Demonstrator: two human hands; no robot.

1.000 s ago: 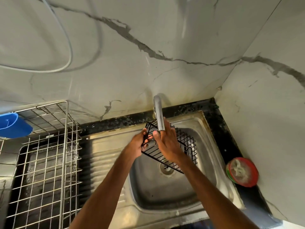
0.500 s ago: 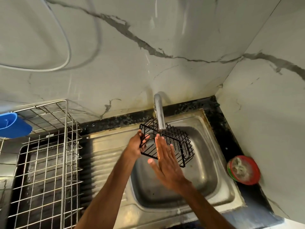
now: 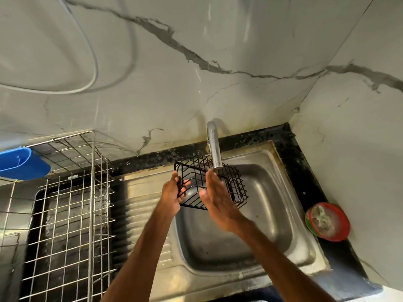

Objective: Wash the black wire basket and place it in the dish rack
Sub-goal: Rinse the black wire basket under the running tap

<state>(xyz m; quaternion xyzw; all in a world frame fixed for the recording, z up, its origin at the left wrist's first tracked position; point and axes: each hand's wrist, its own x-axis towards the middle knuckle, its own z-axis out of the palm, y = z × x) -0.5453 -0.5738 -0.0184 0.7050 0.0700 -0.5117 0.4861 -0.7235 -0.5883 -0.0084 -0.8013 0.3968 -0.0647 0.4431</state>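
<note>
The black wire basket (image 3: 236,185) hangs tilted over the steel sink (image 3: 268,205), just under the chrome tap (image 3: 214,149). My left hand (image 3: 173,194) grips its left edge, fingers curled round the wires. My right hand (image 3: 214,198) is flat with straight fingers in front of the basket's middle, below the spout; whether it touches the wires I cannot tell. The wire dish rack (image 3: 65,214) stands at the left over the drainboard.
A blue plastic holder (image 3: 21,164) hangs on the rack's far left corner. A red and green round tub (image 3: 327,221) sits on the black counter right of the sink. Marble walls close in behind and on the right.
My right hand has come off the basket and opened flat. The basket has been turned in my left hand and now sits a little higher under the tap.
</note>
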